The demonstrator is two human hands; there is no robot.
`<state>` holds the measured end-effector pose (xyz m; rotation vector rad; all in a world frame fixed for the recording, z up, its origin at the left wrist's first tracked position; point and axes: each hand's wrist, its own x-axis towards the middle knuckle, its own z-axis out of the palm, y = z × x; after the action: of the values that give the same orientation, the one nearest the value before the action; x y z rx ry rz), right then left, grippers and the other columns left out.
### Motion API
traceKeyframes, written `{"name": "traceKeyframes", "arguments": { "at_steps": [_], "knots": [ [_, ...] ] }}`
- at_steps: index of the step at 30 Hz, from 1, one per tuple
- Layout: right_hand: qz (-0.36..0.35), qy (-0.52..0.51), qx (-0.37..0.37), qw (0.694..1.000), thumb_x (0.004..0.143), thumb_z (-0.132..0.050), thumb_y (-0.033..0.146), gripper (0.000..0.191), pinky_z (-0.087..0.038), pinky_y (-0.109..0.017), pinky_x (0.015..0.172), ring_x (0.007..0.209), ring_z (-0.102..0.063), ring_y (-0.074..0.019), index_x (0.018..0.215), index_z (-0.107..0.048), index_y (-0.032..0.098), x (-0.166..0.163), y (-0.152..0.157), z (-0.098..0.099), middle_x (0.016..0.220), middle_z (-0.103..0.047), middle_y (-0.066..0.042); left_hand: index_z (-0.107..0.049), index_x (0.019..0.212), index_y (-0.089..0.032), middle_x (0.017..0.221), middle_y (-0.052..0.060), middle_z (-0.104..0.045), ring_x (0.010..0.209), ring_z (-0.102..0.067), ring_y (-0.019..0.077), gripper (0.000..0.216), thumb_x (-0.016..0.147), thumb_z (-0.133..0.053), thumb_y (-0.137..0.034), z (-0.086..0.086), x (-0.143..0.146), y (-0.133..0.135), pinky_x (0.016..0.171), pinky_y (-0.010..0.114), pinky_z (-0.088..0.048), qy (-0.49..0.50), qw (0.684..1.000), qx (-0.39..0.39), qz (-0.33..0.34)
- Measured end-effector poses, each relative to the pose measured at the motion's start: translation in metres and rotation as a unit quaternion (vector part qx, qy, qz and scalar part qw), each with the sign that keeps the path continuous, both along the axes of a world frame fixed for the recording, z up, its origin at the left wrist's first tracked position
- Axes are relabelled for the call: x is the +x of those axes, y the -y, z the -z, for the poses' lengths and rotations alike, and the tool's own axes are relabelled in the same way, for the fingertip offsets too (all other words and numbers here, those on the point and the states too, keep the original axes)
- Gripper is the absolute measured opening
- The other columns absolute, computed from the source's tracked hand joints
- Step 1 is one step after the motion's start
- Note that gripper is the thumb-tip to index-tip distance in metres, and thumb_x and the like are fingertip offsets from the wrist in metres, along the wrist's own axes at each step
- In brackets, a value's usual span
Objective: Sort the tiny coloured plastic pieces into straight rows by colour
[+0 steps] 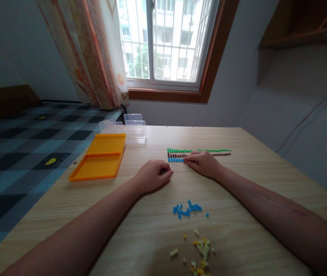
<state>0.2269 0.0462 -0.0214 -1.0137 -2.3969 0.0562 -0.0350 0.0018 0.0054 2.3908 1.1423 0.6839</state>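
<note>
My right hand (205,164) pinches a small blue building block at the right end of a short blue row (175,160). Just behind that row run a dark brown row (223,154) and a longer green row (177,150), both partly covered by my fingers. To the left of the rows, my left hand (153,175) rests on the table with its fingers curled in; whatever may be inside is hidden. Between my forearms lies a loose heap of blue blocks (193,208). Nearer to me are scattered pale and deeper yellow blocks (203,250).
An orange tray with two compartments (119,153) sits on the wooden table (140,237) at the left. Behind it stand clear plastic boxes (136,132). A bed with a checked cover (16,161) adjoins the table's left side; a window (169,42) is beyond.
</note>
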Motion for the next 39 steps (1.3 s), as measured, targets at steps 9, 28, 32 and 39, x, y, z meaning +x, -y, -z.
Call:
{"name": "traceKeyframes", "arguments": {
  "at_steps": [9,28,32,39],
  "knots": [
    [-0.001,-0.008,-0.003,1.000,0.096,-0.059,0.028,0.022,-0.044,-0.020,0.069,0.073,-0.063,-0.0110,0.095,-0.080,0.019,0.000,0.000,0.002,0.086,-0.072,-0.005,-0.066,0.068,-0.015,0.061,-0.001,-0.057,0.057,-0.048,0.0110,0.021,0.085,-0.060,-0.024,-0.001,0.000,0.000,0.058,0.024,-0.032,-0.006,1.000,-0.010,-0.001],
    [-0.224,0.150,-0.371,0.889,0.081,-0.068,0.016,0.017,-0.042,-0.014,0.059,0.066,-0.058,-0.0060,0.094,-0.078,0.014,-0.020,0.055,-0.069,0.081,-0.070,-0.002,-0.068,0.072,-0.016,0.063,-0.002,-0.057,0.059,-0.048,0.0111,0.025,0.084,-0.063,-0.037,-0.008,-0.002,0.001,0.057,0.024,-0.032,-0.046,0.996,-0.069,0.039],
    [-0.211,0.150,-0.359,0.897,0.085,-0.066,0.022,0.017,-0.041,-0.016,0.060,0.065,-0.057,-0.0061,0.095,-0.077,0.015,-0.024,0.056,-0.062,0.081,-0.069,-0.002,-0.067,0.072,-0.018,0.067,-0.002,-0.059,0.061,-0.048,0.0119,0.030,0.083,-0.066,-0.046,-0.021,-0.002,0.004,0.057,0.025,-0.031,-0.146,0.979,-0.114,0.084],
    [-0.162,0.151,-0.334,0.916,0.090,-0.065,0.041,0.027,-0.036,-0.019,0.060,0.064,-0.052,-0.0067,0.091,-0.073,0.015,-0.031,0.061,-0.058,0.079,-0.066,-0.001,-0.062,0.075,-0.020,0.084,0.001,-0.057,0.074,-0.053,0.0162,0.038,0.073,-0.074,-0.057,-0.043,0.002,0.014,0.062,0.027,-0.037,-0.249,0.951,-0.117,0.141]
  ]
}}
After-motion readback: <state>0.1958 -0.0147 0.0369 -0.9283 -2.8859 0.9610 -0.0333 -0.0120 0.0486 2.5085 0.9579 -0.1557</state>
